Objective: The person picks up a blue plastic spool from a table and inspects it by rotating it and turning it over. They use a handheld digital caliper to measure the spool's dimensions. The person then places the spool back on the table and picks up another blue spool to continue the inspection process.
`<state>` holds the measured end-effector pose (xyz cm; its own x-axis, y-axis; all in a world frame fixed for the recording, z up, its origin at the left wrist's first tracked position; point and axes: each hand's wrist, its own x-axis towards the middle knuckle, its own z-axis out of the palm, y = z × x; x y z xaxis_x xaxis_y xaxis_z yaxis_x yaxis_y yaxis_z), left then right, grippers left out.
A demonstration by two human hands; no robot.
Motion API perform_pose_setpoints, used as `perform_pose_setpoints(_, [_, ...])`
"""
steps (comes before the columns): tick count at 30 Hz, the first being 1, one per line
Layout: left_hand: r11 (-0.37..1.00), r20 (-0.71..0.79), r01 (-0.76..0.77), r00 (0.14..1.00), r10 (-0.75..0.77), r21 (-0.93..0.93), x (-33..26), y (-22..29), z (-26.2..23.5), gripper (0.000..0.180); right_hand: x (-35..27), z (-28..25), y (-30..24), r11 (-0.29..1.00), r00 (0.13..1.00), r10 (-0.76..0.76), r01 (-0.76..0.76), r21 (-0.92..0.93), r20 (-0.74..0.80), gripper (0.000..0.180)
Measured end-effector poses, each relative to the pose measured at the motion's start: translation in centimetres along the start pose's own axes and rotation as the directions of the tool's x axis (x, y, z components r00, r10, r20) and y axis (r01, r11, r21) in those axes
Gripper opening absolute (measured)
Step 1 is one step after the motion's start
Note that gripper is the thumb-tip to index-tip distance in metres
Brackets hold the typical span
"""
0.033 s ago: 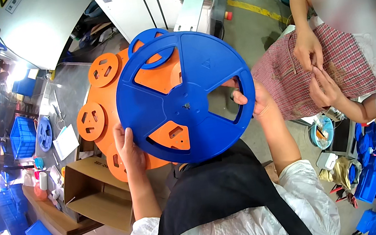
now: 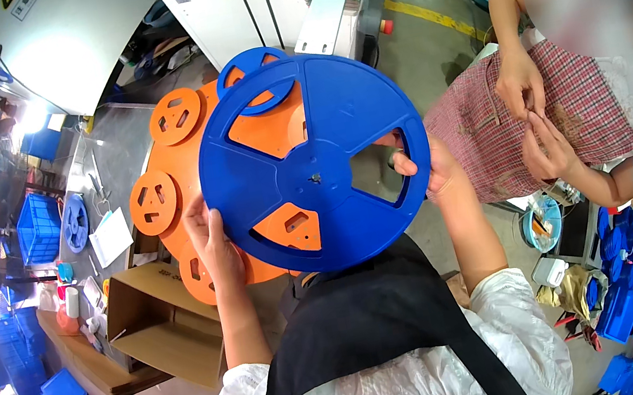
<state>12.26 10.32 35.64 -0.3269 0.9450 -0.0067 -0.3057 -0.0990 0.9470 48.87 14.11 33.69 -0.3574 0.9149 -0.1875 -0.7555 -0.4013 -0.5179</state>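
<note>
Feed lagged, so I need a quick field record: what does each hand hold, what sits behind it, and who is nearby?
left hand: grips the left rim of the blue reel
right hand: grips the right rim, thumb through a cutout
reel pose: flat face toward the camera
behind reel: orange reels, smaller blue reel
lower left: open cardboard box
nearby: a person in a checked apron, hands together

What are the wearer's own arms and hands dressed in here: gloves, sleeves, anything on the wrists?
Both the left hand and right hand are bare, with no gloves. The forearms are uncovered; short white crinkled sleeves end near the elbows. No watch or band shows on either wrist.
</note>
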Motion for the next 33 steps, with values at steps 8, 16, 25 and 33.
perform_pose_setpoints(8, [0.11, 0.633, -0.7, 0.693, 0.345, 0.706, 1.7, 5.4, 8.6, 0.081, -0.5, 1.7, 0.5, 0.986, 0.988, 0.142, -0.137, -0.092, 0.052, 0.039])
perform_pose_setpoints(16, [0.071, 0.784, -0.786, 0.617, 0.066, 0.614, 4.8, 3.6, 10.3, 0.101, -1.1, 2.3, 0.5, 0.95, 0.966, 0.25, -0.259, -0.173, -0.072, 0.038])
perform_pose_setpoints(25, [0.319, 0.591, -0.591, 0.799, 0.111, 0.741, 6.4, 0.7, 10.9, 0.041, -0.4, 1.6, 1.7, 0.942, 0.951, 0.306, -0.31, -0.13, -0.046, 0.037])
perform_pose_setpoints(33, [-0.093, 0.816, -0.821, 0.537, 0.214, 0.564, 1.9, 0.0, 7.5, 0.048, -0.5, 0.4, 1.8, 0.949, 0.957, 0.288, -0.285, -0.133, 0.005, 0.039])
